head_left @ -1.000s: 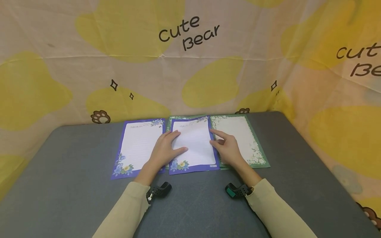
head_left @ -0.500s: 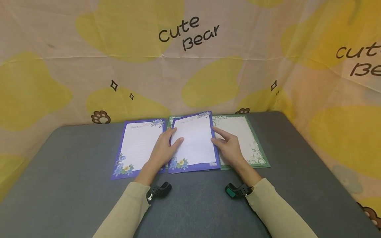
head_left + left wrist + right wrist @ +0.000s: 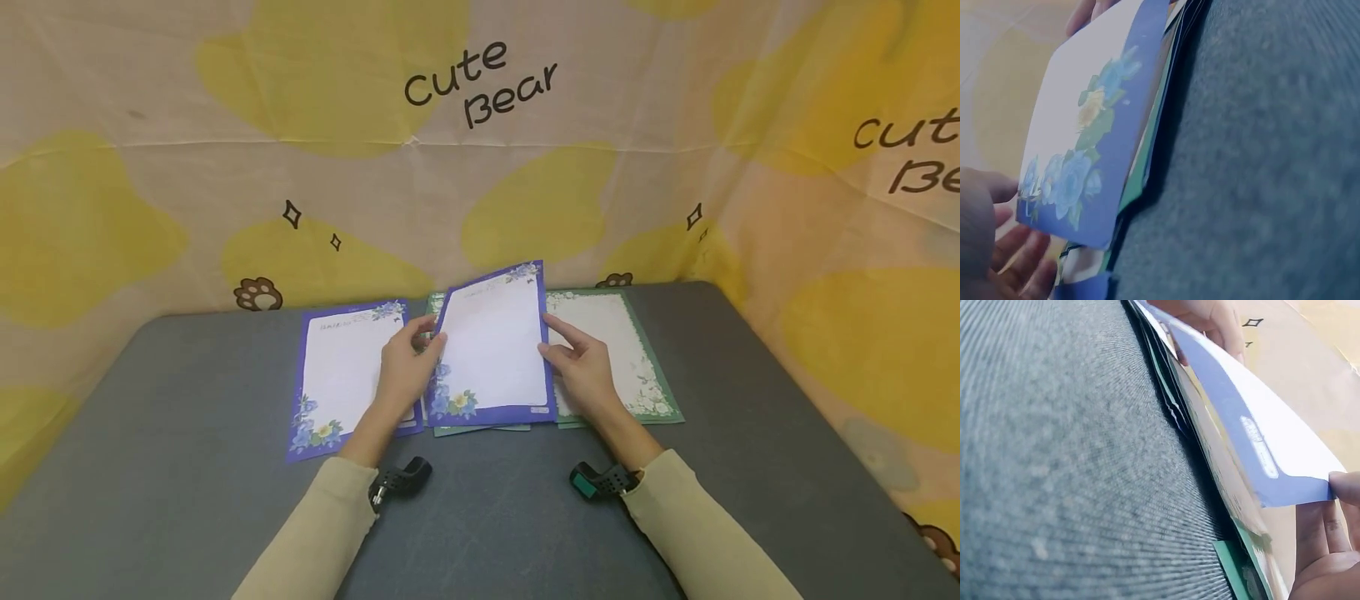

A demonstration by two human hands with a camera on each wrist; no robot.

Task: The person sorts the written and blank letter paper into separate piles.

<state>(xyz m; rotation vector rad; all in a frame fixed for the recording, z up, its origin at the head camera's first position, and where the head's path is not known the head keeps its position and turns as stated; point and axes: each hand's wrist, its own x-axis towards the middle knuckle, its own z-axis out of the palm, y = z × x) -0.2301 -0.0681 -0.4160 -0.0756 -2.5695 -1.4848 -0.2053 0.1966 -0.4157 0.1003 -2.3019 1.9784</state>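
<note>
A sheet of letter paper (image 3: 491, 354) with a purple border and blue and yellow flowers is held raised and tilted at the middle of the table. My left hand (image 3: 405, 367) pinches its left edge, the thumb in front and the other fingers partly hidden. On the opposite edge, my right hand (image 3: 587, 371) pinches it between thumb and fingers. In the left wrist view the paper (image 3: 1060, 125) stands off the sheets beneath. The right wrist view shows the right thumb on the front of the paper (image 3: 1291, 437), with fingers behind.
Another purple-bordered sheet (image 3: 341, 358) lies to the left, partly behind the left hand. Green-bordered floral paper (image 3: 615, 350) lies to the right, and more green-edged paper (image 3: 480, 430) shows under the raised sheet. A patterned cloth (image 3: 525, 208) hangs behind the grey table (image 3: 480, 533).
The middle purple sheet has risen from the green-edged paper, and its top edge tilts up. My left hand has shifted from its face to its left edge. The left purple sheet has turned slightly.
</note>
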